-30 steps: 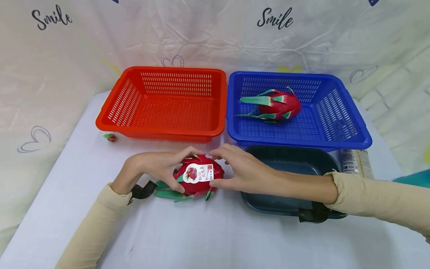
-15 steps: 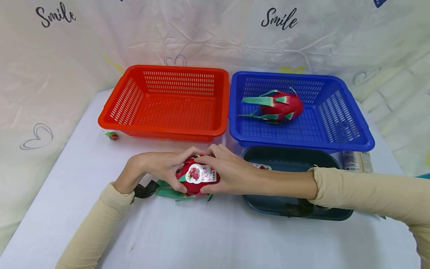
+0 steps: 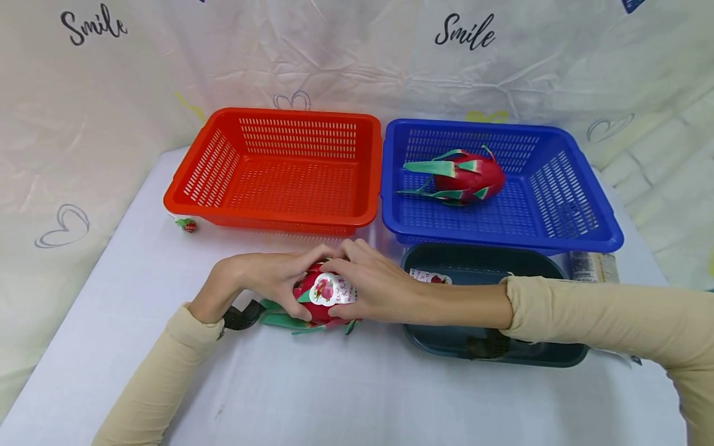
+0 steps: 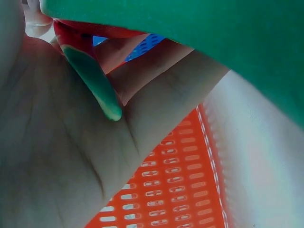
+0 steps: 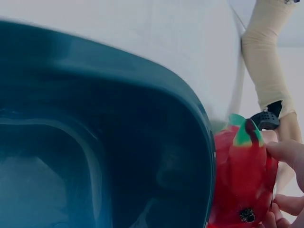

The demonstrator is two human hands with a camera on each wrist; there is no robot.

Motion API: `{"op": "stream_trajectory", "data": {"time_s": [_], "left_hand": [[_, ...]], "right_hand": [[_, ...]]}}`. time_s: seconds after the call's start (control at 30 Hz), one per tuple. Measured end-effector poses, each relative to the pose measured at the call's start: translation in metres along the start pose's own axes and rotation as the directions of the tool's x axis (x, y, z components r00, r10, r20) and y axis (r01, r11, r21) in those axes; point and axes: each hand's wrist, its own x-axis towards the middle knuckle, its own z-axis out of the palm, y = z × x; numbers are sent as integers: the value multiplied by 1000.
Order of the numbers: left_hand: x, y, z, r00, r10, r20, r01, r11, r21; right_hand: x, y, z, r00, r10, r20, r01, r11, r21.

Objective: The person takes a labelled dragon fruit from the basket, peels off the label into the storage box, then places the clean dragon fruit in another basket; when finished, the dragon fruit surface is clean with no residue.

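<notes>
A red dragon fruit [image 3: 305, 284] with green leaf tips lies on the white table, its leafy end to the left. Across its top is a white label [image 3: 325, 289] with a fruit picture and writing. My left hand [image 3: 268, 275] grips the fruit's left side, thumb in front and fingers behind. From the right, my right hand [image 3: 385, 285] holds the other end with thumb and fingers, covering part of the label. In the right wrist view the fruit [image 5: 240, 185] shows its dark end spot. A green leaf [image 4: 190, 28] fills the top of the left wrist view.
Behind stand a red basket [image 3: 268, 220] and a blue basket [image 3: 496, 238] holding another dragon fruit [image 3: 474, 178]. A dark teal basin [image 3: 446, 350] under my right forearm contains another label [image 3: 429, 276]. Farther right lies a partly hidden package [image 3: 594, 267].
My right hand has moved left onto the fruit and now covers the label's right part. The left hand keeps its grip. The label in the basin has come into view.
</notes>
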Motion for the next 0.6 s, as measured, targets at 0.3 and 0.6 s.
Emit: {"op": "stream_trajectory", "data": {"time_s": [0.3,0.6], "left_hand": [[0,1,1,1000,-4,-4,4,1000,21],[1,2,2,999,-35,-15,35,998,54]], "right_hand": [[0,0,-1,999,44,12,-44,997,66],[-1,-1,-2,999,48,9,-49,992,120]]}}
